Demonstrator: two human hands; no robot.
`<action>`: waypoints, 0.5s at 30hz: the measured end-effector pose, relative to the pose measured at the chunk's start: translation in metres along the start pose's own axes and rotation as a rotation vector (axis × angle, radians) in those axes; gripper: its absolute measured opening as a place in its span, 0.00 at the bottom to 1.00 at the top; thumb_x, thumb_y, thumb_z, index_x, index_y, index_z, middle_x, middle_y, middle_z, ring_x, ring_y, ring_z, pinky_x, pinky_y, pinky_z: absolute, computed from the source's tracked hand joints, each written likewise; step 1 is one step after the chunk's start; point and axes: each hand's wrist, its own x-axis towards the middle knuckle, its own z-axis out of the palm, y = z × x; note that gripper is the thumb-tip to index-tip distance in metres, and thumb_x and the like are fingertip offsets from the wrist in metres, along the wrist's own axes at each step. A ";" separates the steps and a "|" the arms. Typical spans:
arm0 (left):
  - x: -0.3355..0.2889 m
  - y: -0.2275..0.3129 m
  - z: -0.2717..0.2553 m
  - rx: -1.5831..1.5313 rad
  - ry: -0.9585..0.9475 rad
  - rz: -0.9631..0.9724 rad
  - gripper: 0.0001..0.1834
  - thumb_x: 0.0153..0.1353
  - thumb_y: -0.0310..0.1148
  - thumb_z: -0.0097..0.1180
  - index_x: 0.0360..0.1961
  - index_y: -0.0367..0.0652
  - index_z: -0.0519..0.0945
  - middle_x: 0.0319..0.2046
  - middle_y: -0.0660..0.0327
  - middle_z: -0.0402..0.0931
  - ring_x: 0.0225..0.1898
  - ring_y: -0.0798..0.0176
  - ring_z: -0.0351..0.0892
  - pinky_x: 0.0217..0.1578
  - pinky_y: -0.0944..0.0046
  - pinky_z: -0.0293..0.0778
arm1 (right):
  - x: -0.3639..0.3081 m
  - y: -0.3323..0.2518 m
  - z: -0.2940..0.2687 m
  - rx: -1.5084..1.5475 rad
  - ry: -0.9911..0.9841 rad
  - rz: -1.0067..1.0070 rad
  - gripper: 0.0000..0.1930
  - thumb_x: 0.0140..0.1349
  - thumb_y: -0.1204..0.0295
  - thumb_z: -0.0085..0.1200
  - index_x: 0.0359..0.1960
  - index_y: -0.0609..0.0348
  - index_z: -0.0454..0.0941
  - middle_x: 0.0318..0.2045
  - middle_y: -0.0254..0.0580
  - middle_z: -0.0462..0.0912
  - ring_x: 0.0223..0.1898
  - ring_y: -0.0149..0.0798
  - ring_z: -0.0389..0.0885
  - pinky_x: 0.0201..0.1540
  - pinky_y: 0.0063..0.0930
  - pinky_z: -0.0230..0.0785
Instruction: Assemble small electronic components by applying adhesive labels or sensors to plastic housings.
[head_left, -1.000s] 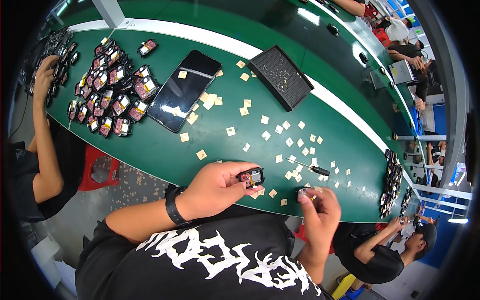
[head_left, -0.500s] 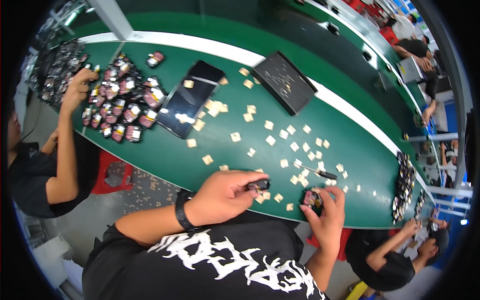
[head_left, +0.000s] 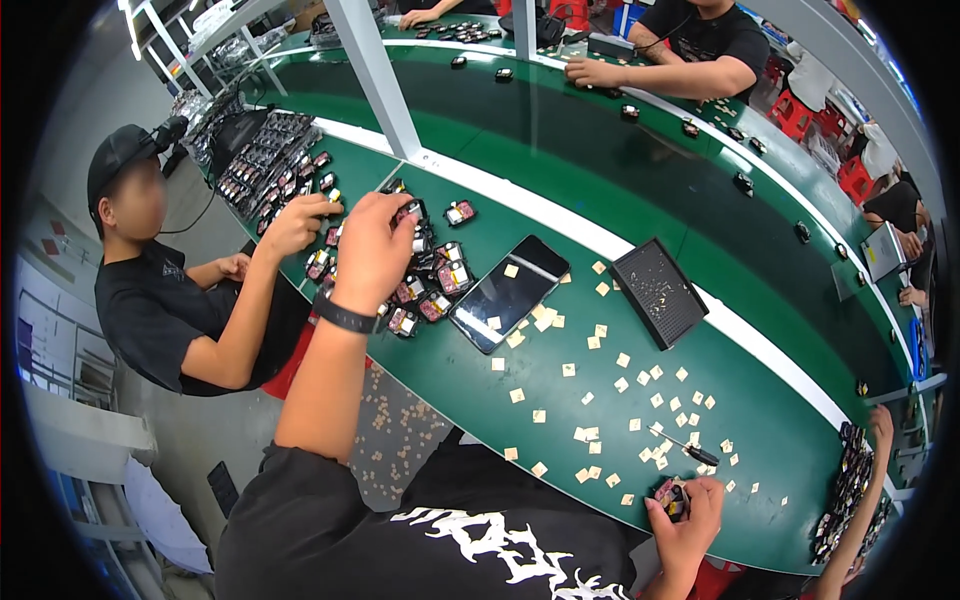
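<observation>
Module [head_left: 668,492] was clamped in fingers of right hand [head_left: 694,522], pale squares [head_left: 592,434] beyond them; fingers of left hand [head_left: 372,252] were at module pile [head_left: 452,277], grip unclear, done count unclear, plenty apparently left.

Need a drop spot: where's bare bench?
Bare: band between beige squares and white strip, right of tray; smaller patch between dark-screened device, module pile and near bench edge. Crowded: module pile, left hand over it; squares around screwdriver.

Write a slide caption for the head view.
Left hand at a pile of devices, right hand holding one device near a screwdriver.
</observation>
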 end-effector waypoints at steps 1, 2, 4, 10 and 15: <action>0.009 -0.006 0.001 0.045 -0.014 0.011 0.11 0.59 0.26 0.61 0.42 0.35 0.84 0.33 0.49 0.80 0.38 0.44 0.80 0.42 0.53 0.76 | 0.001 0.000 0.002 0.006 0.009 -0.003 0.27 0.36 0.79 0.76 0.40 0.65 0.76 0.45 0.46 0.72 0.43 0.45 0.76 0.42 0.30 0.71; 0.018 -0.011 0.007 0.040 -0.013 0.021 0.11 0.59 0.26 0.61 0.42 0.35 0.84 0.33 0.49 0.80 0.38 0.44 0.80 0.42 0.53 0.76 | 0.001 0.001 0.004 0.042 0.019 0.038 0.27 0.36 0.78 0.76 0.40 0.64 0.76 0.45 0.46 0.72 0.43 0.45 0.76 0.42 0.31 0.71; 0.036 -0.017 0.015 0.035 -0.212 0.058 0.11 0.57 0.26 0.63 0.41 0.36 0.85 0.33 0.49 0.80 0.38 0.43 0.80 0.43 0.52 0.76 | 0.000 0.000 0.004 0.084 0.032 0.075 0.27 0.36 0.78 0.76 0.40 0.64 0.76 0.45 0.46 0.72 0.43 0.45 0.76 0.42 0.31 0.71; 0.072 -0.016 0.043 0.122 -0.636 0.077 0.12 0.52 0.30 0.68 0.39 0.40 0.87 0.35 0.49 0.85 0.39 0.47 0.85 0.43 0.52 0.79 | -0.004 -0.001 -0.004 0.041 0.014 0.115 0.26 0.37 0.77 0.76 0.40 0.64 0.76 0.44 0.46 0.72 0.43 0.45 0.76 0.43 0.32 0.71; 0.076 -0.002 0.056 0.540 -0.698 0.161 0.17 0.43 0.39 0.72 0.37 0.48 0.89 0.36 0.53 0.86 0.43 0.47 0.85 0.47 0.48 0.78 | -0.009 -0.002 -0.005 -0.029 0.113 0.032 0.26 0.37 0.69 0.79 0.39 0.59 0.80 0.42 0.45 0.78 0.39 0.48 0.81 0.39 0.36 0.75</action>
